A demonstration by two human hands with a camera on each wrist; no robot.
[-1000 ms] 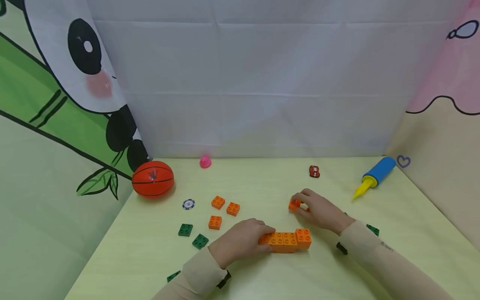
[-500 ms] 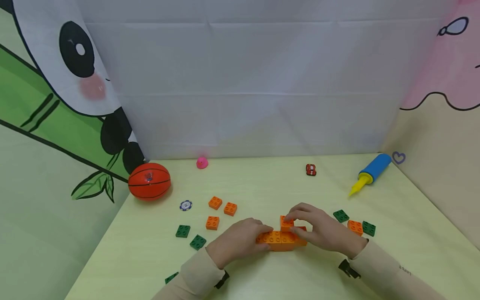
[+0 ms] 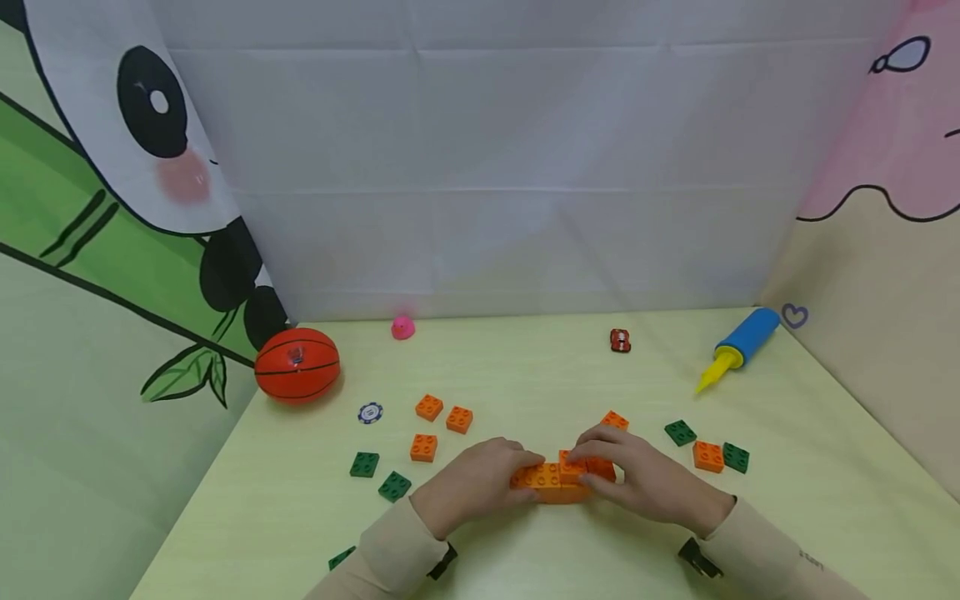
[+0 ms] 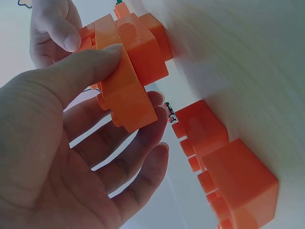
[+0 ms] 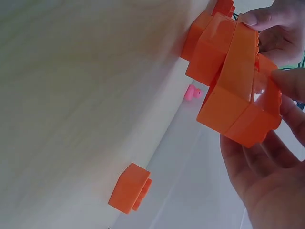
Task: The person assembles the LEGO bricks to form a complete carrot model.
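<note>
A built stack of orange toy bricks (image 3: 551, 495) lies before me; in the left wrist view its long upper row (image 4: 126, 102) steps out over lower bricks (image 4: 143, 52). My left hand (image 3: 476, 483) grips the stack's left end, thumb on the near side and fingers behind. With thumb and fingers, my right hand (image 3: 648, 479) pinches an orange brick (image 3: 570, 470) that sits on the row. It stands right beside the raised brick (image 5: 267, 95) at the right end, seen in the right wrist view. The right fingers partly cover both bricks.
Loose orange bricks (image 3: 423, 447) and green bricks (image 3: 393, 486) lie left; others, orange (image 3: 708, 456) and green (image 3: 680, 432), lie right. One orange brick (image 3: 615, 420) is behind my right hand. Farther back are a basketball (image 3: 297, 365), poker chip (image 3: 370, 413), pink duck (image 3: 402, 327), toy car (image 3: 620, 340) and blue pump (image 3: 748, 335).
My right hand has brought its orange brick left and nearer, then down onto the row beside the end brick. The left hand keeps its grip on the stack. The head view shifted slightly.
</note>
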